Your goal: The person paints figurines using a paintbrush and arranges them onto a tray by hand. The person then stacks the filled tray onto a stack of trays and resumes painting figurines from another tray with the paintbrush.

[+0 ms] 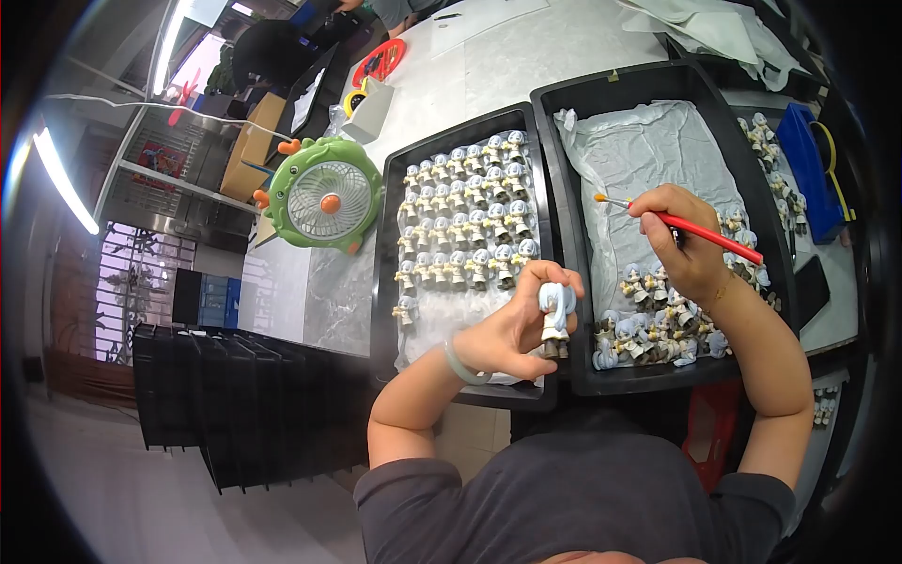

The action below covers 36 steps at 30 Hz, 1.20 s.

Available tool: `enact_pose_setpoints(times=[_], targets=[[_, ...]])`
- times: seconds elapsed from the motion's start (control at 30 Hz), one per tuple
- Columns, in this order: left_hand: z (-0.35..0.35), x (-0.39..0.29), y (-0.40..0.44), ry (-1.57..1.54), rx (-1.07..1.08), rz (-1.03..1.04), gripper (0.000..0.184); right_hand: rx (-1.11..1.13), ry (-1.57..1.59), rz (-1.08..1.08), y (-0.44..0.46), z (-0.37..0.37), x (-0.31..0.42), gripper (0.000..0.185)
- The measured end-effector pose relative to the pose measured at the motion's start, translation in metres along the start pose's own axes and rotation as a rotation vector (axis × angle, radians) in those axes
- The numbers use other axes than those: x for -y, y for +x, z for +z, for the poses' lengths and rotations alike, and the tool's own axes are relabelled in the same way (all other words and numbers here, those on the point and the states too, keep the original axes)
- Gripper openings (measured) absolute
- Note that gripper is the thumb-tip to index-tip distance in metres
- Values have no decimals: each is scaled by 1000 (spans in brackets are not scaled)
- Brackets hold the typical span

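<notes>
My left hand (512,324) is closed around a small figurine (556,315) with pale blue hair and a white outfit, held upright over the near end of the left tray. In my right hand (684,240) is a paintbrush (707,237) with a red handle, its bristle tip pointing left, away from the figurine. Beneath my left hand, the left black tray (383,310) carries several neat rows of similar figurines (457,230). Under my right hand, the right black tray (587,371) has a crumpled grey-white liner (648,141) and a loose heap of figurines (648,329) at its near end.
A green fan (329,195) stands left of the left tray. Behind it are a white holder (368,108) and a red round item (381,61). A blue bin (813,174) sits at the right, and stacked black trays (254,399) stand at lower left. Another person (399,11) is at the far side.
</notes>
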<state>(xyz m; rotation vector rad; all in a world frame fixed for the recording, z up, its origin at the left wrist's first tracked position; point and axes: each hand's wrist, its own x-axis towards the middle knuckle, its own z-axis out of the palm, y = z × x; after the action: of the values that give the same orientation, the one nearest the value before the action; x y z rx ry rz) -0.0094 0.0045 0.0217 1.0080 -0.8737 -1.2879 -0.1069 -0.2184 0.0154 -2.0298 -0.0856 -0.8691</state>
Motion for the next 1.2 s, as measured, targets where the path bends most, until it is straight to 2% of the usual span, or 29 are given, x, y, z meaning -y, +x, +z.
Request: enact_pose_setpoints(times=[0.1,0.13,0.23,0.27,0.37,0.4,0.5,0.8,0.83,0.9,0.97,1.0,1.17,1.2], targets=[[1,3,3,332,-134,0,72,-5,9,4,-1,1,-2,7],[-2,8,5,594,-176,104,70,-2,12,7,0,1,-2,7],[-3,6,3,713,-277,34,72,12,2,10,-1,0,-1,7],[-3,9,3,911,-346,134,69,16,-5,8,-1,0,-1,7],[1,-3,7,1303,-373,185,65,11,-9,1,-1,1,0,7],[0,0,8,1286,-428,210,64,13,-8,1,-1,1,0,7],[3,-5,9,1475,-412,173,62,19,-4,10,-1,1,0,7],[-2,-11,6,1437,-423,245,61,-23,57,48,0,1,-8,8],[-7,-20,2,1313,-470,301,61,-15,71,73,0,2,-9,8],[-27,-43,-16,1138,-571,253,65,-3,96,126,-1,1,-7,9],[-58,-53,-46,1161,-723,151,68,-11,97,83,-1,2,-6,9],[-72,-53,-61,1205,-731,73,68,-13,92,64,-1,2,-6,9],[-115,-22,-125,1411,-664,-387,68,-10,57,10,-1,2,-2,10],[-119,-13,-132,1477,-628,-359,66,-10,53,8,-1,2,-2,10]])
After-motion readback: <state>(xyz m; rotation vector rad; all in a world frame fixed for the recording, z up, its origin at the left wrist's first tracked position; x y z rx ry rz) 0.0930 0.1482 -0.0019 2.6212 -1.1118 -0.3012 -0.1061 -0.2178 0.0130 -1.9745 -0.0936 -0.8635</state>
